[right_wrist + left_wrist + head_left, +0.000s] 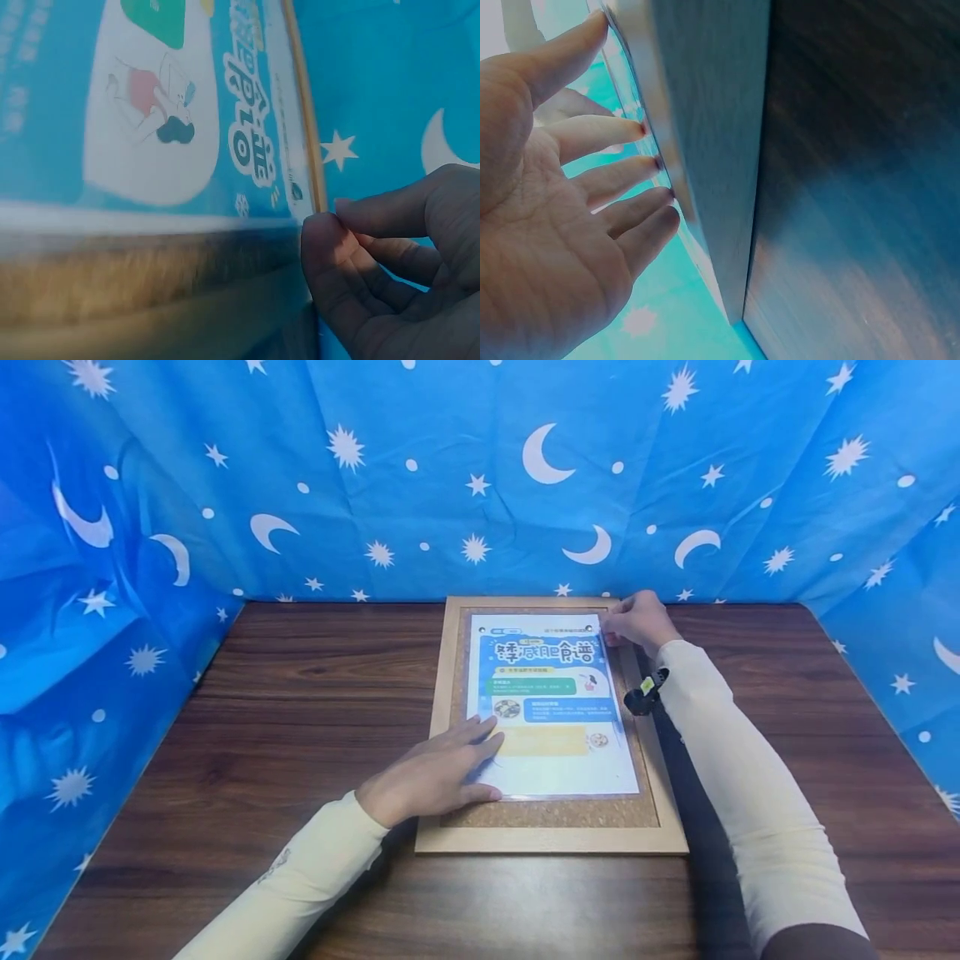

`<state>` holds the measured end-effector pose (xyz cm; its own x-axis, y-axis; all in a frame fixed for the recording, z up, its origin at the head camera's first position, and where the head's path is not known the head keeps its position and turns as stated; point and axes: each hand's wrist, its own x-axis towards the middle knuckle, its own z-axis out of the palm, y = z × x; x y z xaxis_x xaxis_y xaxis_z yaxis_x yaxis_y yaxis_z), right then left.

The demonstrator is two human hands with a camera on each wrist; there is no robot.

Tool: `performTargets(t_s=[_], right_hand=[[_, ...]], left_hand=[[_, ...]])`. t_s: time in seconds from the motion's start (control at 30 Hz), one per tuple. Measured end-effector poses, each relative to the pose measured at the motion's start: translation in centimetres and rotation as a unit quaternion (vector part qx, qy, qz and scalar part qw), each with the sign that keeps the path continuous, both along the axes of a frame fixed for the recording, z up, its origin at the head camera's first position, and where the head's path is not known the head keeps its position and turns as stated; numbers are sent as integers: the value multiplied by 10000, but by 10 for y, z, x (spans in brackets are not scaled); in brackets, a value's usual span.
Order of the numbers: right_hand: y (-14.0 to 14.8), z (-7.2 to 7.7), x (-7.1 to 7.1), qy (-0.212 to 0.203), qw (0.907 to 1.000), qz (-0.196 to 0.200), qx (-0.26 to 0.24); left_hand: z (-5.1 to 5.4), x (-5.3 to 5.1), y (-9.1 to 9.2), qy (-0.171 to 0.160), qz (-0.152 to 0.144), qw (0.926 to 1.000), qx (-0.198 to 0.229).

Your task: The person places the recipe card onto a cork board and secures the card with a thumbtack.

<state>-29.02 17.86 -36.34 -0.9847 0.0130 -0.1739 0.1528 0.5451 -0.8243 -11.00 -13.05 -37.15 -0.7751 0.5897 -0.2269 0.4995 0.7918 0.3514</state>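
Note:
A laminated sheet [555,768] with colourful print lies on a wood-framed cork board [555,815], seen in the head view. Dark round dots, perhaps pins, mark its two top corners. My left hand [435,770] rests over the lower left of the sheet and the frame, fingers extended. In the left wrist view, the left hand's fingertips [660,162] touch the sheet beside the frame's edge. At the upper right corner my right hand [641,620] has thumb and index finger bent together. The right wrist view shows those fingers [322,244] pinching the sheet's corner.
The board lies on a dark wood-grain table [315,693], its far edge close to a blue curtain [450,460] with moons and stars. Curtain also hangs along both sides. A black wrist device [645,693] is strapped to the right wrist.

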Motion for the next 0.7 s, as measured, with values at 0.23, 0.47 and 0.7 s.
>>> performTargets(t_s=[0.23,0.47,0.7], right_hand=[[22,9,22,147,9990,255,332],[47,13,48,168,9944,570,869],[77,5,73,136,9834,878,1583]], left_hand=[[0,1,-3,18,-14,10000,14],[-1,2,-9,54,-44,9999,88],[-1,3,-13,38,9,10000,92]])
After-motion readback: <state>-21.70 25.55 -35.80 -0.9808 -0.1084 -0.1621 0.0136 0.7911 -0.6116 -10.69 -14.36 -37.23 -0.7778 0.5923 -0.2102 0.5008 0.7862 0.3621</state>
